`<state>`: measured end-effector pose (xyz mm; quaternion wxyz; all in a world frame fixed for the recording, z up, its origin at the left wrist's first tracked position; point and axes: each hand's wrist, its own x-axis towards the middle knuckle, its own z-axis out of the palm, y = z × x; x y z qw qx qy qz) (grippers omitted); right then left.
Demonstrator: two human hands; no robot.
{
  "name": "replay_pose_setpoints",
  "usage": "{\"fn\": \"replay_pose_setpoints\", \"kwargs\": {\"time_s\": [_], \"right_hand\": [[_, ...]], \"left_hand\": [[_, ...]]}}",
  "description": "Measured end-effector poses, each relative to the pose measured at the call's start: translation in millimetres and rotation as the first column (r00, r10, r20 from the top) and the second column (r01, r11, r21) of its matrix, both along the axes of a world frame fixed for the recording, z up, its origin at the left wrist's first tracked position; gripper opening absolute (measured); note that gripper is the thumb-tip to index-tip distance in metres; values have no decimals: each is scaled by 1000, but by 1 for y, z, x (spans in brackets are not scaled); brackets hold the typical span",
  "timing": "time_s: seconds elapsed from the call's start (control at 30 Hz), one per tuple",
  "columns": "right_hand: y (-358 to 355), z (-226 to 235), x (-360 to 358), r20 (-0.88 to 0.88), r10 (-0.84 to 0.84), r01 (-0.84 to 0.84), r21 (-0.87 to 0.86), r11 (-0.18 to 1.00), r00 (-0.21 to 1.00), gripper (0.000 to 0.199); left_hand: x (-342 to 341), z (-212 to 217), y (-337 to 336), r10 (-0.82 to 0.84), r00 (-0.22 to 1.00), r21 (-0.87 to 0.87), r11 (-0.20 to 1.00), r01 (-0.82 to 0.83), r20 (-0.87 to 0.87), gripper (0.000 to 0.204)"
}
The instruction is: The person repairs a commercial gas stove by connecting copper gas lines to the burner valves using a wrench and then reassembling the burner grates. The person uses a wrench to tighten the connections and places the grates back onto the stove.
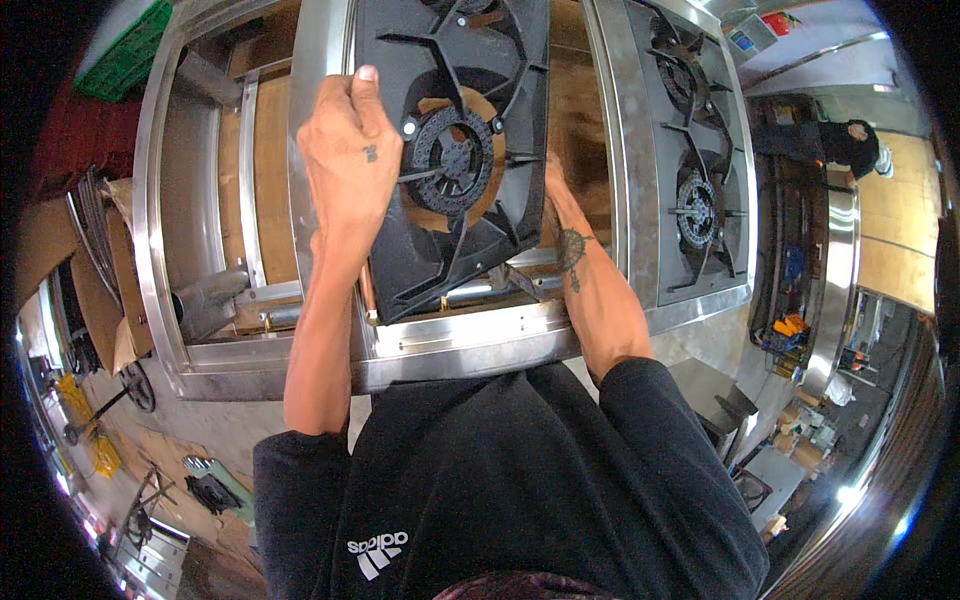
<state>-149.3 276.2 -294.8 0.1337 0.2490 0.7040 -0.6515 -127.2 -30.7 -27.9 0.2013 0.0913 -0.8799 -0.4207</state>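
Observation:
A black cast-iron stove grate (pixel 413 262) lies askew over the middle bay of a stainless-steel stove frame (pixel 470 352). Round burners (pixel 447 157) show through its openings. At the grate's left edge, my left hand (pixel 347 150) is closed, back of the hand up, and it appears to hold that edge. My right hand (pixel 552 178) reaches down past the right edge; most of it is hidden behind the grate, so its fingers do not show. Below the tilted near edge, a metal pipe (pixel 475 292) with brass fittings is visible.
On the right, another black grate (pixel 694 215) sits over its burners. The left bay (pixel 230 190) is uncovered, with pipes and rails inside. A person (pixel 835 145) is at the far right beside a steel-edged bench (pixel 838 270). A green crate (pixel 125 50) stands far left.

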Motion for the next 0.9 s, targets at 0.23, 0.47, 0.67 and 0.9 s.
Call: {"fn": "replay_pose_setpoints", "kwargs": {"time_s": [0.23, 0.47, 0.67, 0.9], "right_hand": [[15, -7, -4, -69, 23, -18, 69, 997, 997, 34], [42, -21, -8, -133, 52, -33, 140, 990, 990, 34], [68, -26, -8, -196, 69, -24, 223, 975, 978, 34], [73, 6, -3, -112, 78, -41, 301, 953, 991, 39]], "left_hand": [[3, -3, 5, 15, 995, 61, 998, -21, 101, 43], [11, -12, 16, 14, 998, 133, 991, -22, 64, 41], [17, -17, 23, -19, 992, 193, 981, -5, 122, 42], [8, -18, 8, -26, 992, 141, 990, 9, 120, 45]]}}
